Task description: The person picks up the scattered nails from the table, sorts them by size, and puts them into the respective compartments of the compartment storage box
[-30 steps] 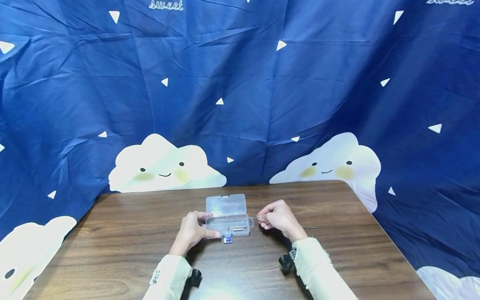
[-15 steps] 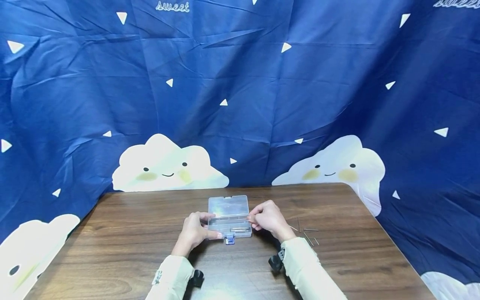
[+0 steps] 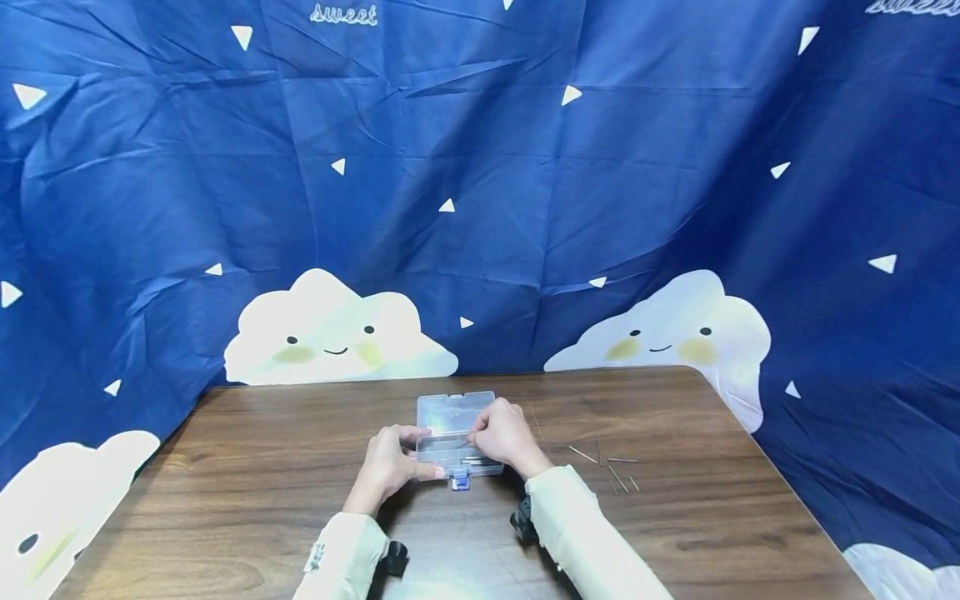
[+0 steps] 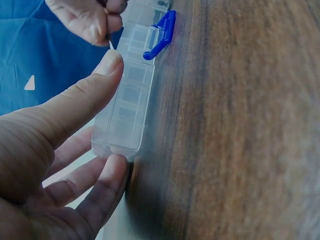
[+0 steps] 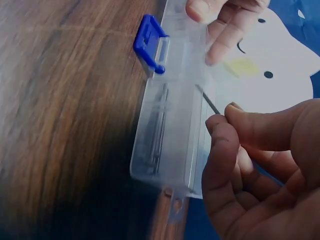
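Note:
A clear plastic compartment box (image 3: 438, 450) stands on the table with its lid (image 3: 450, 410) raised at the back. My left hand (image 3: 386, 462) holds the box's left end between thumb and fingers. Thumb and forefinger of my right hand (image 3: 501, 435) pinch a thin dark metal rod (image 5: 210, 102), its tip over the box's open compartments. Several similar rods (image 5: 159, 135) lie in the front right compartment. A blue latch (image 5: 148, 46) hangs open at the front. Part of the pinched rod is hidden by the fingertips.
Several loose thin metal rods (image 3: 617, 478) of differing lengths are scattered on the wooden table (image 3: 247, 500), right of the box. Behind the table hangs a blue cloth (image 3: 495, 233) with clouds and triangles.
My right hand has moved left from beside the box to over its compartments, carrying the thin rod. The loose rods behind it have come into view. My left hand stays on the box.

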Tool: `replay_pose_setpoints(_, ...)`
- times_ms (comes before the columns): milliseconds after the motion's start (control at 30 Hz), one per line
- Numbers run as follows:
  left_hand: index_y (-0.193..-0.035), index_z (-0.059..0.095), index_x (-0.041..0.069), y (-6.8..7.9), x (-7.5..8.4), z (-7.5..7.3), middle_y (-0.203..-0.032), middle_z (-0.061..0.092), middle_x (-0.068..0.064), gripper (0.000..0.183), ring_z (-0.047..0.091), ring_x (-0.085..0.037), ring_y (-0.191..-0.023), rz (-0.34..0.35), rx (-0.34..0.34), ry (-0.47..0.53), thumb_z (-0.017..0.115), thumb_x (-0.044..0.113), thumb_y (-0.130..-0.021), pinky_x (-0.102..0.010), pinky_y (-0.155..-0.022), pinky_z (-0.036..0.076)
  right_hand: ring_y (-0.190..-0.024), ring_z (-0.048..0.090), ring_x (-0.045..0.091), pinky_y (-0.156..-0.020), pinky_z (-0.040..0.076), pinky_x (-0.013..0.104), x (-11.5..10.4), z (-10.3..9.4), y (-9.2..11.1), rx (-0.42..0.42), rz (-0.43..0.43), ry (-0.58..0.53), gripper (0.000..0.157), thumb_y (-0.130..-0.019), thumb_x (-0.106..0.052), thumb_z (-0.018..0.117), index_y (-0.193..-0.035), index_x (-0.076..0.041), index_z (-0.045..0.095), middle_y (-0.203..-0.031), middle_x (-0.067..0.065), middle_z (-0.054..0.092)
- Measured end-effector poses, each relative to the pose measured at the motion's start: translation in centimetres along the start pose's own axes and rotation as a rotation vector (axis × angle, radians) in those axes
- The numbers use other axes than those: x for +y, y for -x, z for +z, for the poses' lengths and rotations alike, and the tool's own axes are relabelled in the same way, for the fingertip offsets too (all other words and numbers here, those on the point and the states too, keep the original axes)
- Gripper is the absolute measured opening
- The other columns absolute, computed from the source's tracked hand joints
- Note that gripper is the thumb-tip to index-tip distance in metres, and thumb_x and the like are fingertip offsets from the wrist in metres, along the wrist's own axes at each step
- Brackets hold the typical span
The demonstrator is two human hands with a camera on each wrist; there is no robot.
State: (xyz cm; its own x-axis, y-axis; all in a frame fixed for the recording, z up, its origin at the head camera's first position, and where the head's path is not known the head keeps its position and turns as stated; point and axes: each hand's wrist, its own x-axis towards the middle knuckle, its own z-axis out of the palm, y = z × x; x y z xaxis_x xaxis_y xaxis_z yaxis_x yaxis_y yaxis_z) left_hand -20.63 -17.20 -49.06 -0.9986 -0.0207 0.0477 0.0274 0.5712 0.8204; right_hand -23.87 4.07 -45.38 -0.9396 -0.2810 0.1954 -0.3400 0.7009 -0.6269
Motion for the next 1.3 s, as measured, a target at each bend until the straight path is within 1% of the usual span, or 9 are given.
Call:
replay_pose_setpoints(100, -0.111, 0.077, 0.007, 0.0, 0.0, 0.0, -0.095, 0.072, -0.008, 0.065, 0.062, -0.015, -0.072, 0.007, 0.002, -0.006, 0.102, 0.017, -0.052, -0.031, -0.063, 0.052, -0.07, 0.061, 0.013, -0.068, 0.051, 0.034, -0.4, 0.4, -0.3, 0.006, -0.02, 0.033, 0.018, -0.076, -0.012, 0.083, -0.06, -0.017, 0.076, -0.067, -0.013, 0.065)
replay_pose_setpoints(167, -0.111, 0.077, 0.007, 0.0, 0.1, -0.1, -0.094, 0.071, -0.008, 0.065, 0.062, -0.015, -0.072, 0.01, 0.002, -0.009, 0.102, 0.017, -0.052, -0.031, -0.062, 0.052, -0.07, 0.062, 0.014, -0.069, 0.052, 0.036, -0.5, 0.6, -0.4, 0.01, -0.02, 0.04, 0.019, -0.076, -0.012, 0.084, -0.06, -0.018, 0.075, -0.067, -0.012, 0.066)
replay_pose_setpoints(333, -0.11, 0.077, 0.007, 0.0, 0.1, -0.1, -0.095, 0.072, -0.008, 0.065, 0.062, -0.014, -0.071, 0.015, 0.003, -0.018, 0.102, 0.017, -0.052, -0.031, -0.062, 0.052, -0.07, 0.062, 0.014, -0.07, 0.053, 0.038, -0.7, 0.6, -0.3, 0.002, 0.003, 0.017, 0.02, -0.076, -0.011, 0.084, -0.06, -0.018, 0.075, -0.067, -0.012, 0.067)
replay_pose_setpoints(600, -0.111, 0.077, 0.007, 0.0, 0.1, -0.1, -0.095, 0.072, -0.008, 0.065, 0.062, -0.014, -0.072, 0.015, 0.008, -0.016, 0.102, 0.018, -0.052, -0.03, -0.063, 0.052, -0.071, 0.061, 0.013, -0.07, 0.051, 0.036, -0.6, 0.7, -0.2, -0.008, 0.016, -0.001, 0.017, -0.078, -0.015, 0.084, -0.063, -0.018, 0.075, -0.068, -0.012, 0.065)
replay_pose_setpoints(800, -0.112, 0.077, 0.007, 0.0, 0.0, -0.1, -0.094, 0.072, -0.008, 0.066, 0.063, -0.014, -0.072, -0.002, 0.0, -0.006, 0.102, 0.017, -0.052, -0.03, -0.062, 0.052, -0.069, 0.058, 0.012, -0.068, 0.049, 0.033, -0.9, 0.1, 0.0, -0.023, 0.043, -0.079, 0.016, -0.079, -0.015, 0.082, -0.065, -0.016, 0.076, -0.066, -0.012, 0.065)
replay_pose_setpoints(967, -0.113, 0.076, 0.006, 0.1, 0.1, 0.0, -0.095, 0.071, -0.008, 0.067, 0.063, -0.015, -0.072, -0.014, -0.008, 0.014, 0.101, 0.017, -0.052, -0.03, -0.062, 0.053, -0.061, 0.057, 0.01, -0.059, 0.046, 0.03, -1.0, -0.6, 0.4, -0.05, 0.088, -0.167, 0.011, -0.081, -0.013, 0.082, -0.071, -0.011, 0.078, -0.06, -0.009, 0.063)
replay_pose_setpoints(1100, -0.113, 0.076, 0.006, 0.1, 0.1, -0.1, -0.098, 0.07, -0.01, 0.067, 0.063, -0.015, -0.073, -0.014, -0.008, 0.011, 0.102, 0.017, -0.052, -0.03, -0.062, 0.053, -0.055, 0.058, 0.011, -0.052, 0.045, 0.028, -0.6, -1.1, 0.9, -0.06, 0.115, -0.232, 0.008, -0.081, -0.009, 0.081, -0.074, -0.008, 0.078, -0.059, -0.005, 0.064)
replay_pose_setpoints(1200, -0.114, 0.075, 0.006, 0.1, 0.1, -0.2, -0.099, 0.069, -0.01, 0.067, 0.062, -0.016, -0.075, -0.018, -0.013, 0.009, 0.101, 0.017, -0.053, -0.031, -0.063, 0.052, -0.055, 0.058, 0.011, -0.052, 0.045, 0.027, -0.2, -1.5, 1.2, -0.048, 0.118, -0.246, 0.009, -0.082, -0.008, 0.08, -0.073, -0.009, 0.078, -0.059, -0.004, 0.064)
replay_pose_setpoints(1300, -0.115, 0.075, 0.005, 0.1, 0.0, -0.1, -0.096, 0.069, -0.009, 0.068, 0.062, -0.016, -0.074, -0.024, -0.023, 0.018, 0.101, 0.016, -0.053, -0.031, -0.063, 0.052, -0.055, 0.059, 0.011, -0.052, 0.047, 0.027, 0.3, -1.9, 1.6, -0.04, 0.129, -0.261, 0.01, -0.083, -0.007, 0.079, -0.073, -0.01, 0.078, -0.06, -0.003, 0.064)
